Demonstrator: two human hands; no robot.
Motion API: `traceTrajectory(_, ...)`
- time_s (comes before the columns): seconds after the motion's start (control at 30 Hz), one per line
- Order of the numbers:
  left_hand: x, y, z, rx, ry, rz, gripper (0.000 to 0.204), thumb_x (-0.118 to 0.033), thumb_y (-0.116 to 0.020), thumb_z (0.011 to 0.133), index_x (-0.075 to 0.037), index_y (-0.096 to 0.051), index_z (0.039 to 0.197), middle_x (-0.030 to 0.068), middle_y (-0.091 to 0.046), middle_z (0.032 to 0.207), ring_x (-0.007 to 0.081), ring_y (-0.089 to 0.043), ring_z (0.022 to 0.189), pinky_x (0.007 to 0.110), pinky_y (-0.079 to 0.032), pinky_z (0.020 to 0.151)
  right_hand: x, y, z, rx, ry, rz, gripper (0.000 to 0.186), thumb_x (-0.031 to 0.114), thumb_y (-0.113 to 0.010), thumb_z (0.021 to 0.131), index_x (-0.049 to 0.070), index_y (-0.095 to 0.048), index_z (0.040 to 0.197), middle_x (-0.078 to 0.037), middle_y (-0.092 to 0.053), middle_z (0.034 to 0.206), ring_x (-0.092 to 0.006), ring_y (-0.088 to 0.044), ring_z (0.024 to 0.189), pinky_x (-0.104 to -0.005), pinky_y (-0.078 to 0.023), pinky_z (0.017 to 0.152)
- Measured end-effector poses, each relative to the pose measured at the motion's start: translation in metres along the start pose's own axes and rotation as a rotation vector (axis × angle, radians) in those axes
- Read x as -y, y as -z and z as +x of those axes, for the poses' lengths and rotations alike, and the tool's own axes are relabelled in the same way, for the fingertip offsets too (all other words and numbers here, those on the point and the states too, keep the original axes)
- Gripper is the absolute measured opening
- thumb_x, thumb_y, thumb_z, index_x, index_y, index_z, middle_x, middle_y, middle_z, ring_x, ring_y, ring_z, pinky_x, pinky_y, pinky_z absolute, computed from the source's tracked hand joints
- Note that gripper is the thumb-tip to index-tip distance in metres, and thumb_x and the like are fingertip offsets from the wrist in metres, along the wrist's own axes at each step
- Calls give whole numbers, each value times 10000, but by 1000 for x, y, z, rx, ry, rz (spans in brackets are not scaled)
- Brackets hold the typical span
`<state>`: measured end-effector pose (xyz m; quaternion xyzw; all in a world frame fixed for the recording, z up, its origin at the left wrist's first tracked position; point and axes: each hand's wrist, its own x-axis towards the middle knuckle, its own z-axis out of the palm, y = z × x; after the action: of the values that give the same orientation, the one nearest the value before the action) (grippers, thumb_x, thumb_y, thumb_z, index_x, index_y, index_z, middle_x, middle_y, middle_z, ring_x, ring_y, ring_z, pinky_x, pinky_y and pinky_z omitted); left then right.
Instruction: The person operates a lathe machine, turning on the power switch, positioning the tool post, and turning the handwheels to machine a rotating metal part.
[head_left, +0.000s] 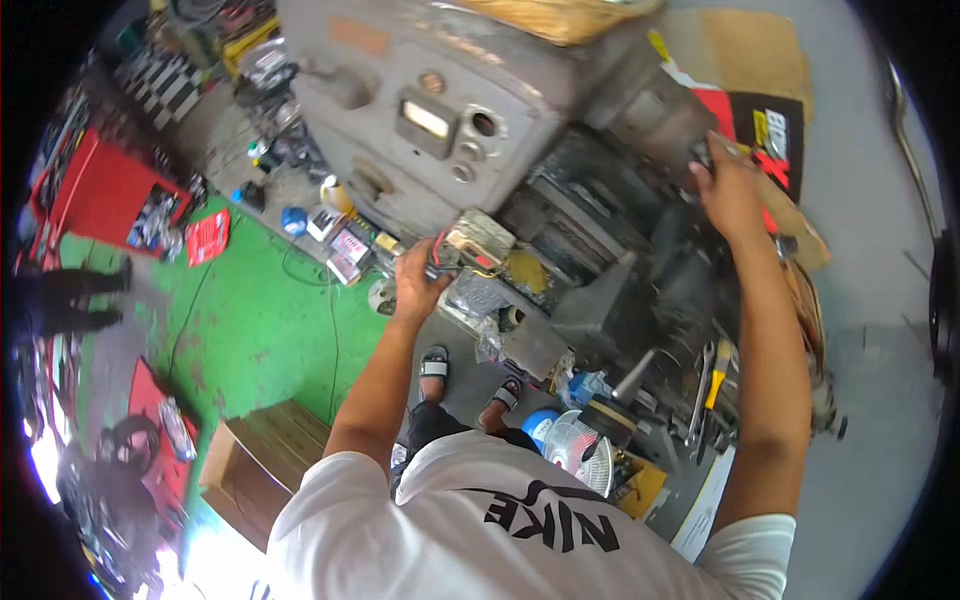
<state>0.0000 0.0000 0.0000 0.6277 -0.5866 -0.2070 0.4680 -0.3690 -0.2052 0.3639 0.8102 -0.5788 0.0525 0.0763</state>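
Observation:
A grey machine (380,60) with a panel of dials and openings fills the upper middle. My left hand (417,285) is at its lower front edge, fingers curled on something I cannot make out, beside a beige box-like device (480,240) with red and yellow wires. My right hand (727,195) reaches to the machine's upper right, its fingers bent around a small dark part (705,155) too blurred to name. Below the beige device lie plastic wrap (468,295) and a dark metal slide (595,315). Wrenches (698,390) and a yellow-handled tool (716,375) lie beside my right forearm.
A cardboard box (240,460), red cart (110,190) and cables occupy the green floor (270,350) at left. Another person's dark-clothed legs (80,290) are at far left. Cluttered shelf items (335,235) border the machine. A white fan (575,445) stands near my feet.

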Motion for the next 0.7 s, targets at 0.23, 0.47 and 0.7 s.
traceTrajectory(0.23, -23, 19, 8, 24, 138, -86, 752, -155, -881, 726, -99, -585, 1416, 143, -669, 1292, 308, -608, 1172, 394, -454, 1026, 25, -24, -27, -161, 101, -93, 569, 127, -612, 914, -109, -472, 1413, -289, -593, 1386, -421, -620, 1214, -458, -512, 999)
traceTrajectory(0.47, -24, 27, 12, 179, 274, -134, 752, -182, -892, 758, -67, -573, 1429, 166, -658, 1296, 307, -639, 1086, 377, -490, 984, 49, -52, -55, -261, 229, -369, 616, 156, -616, 895, -149, -425, 1395, -341, -576, 1350, -435, -619, 1195, -440, -507, 1011)
traceTrajectory(0.7, -19, 39, 0, 96, 203, -212, 698, -183, -900, 716, -64, -629, 1348, 134, -710, 1175, 289, -650, 1043, 375, -489, 970, 166, -21, -95, -189, 413, 136, 197, 207, -649, 892, 28, -670, 970, -154, -721, 970, -359, -689, 876, -475, -532, 759)
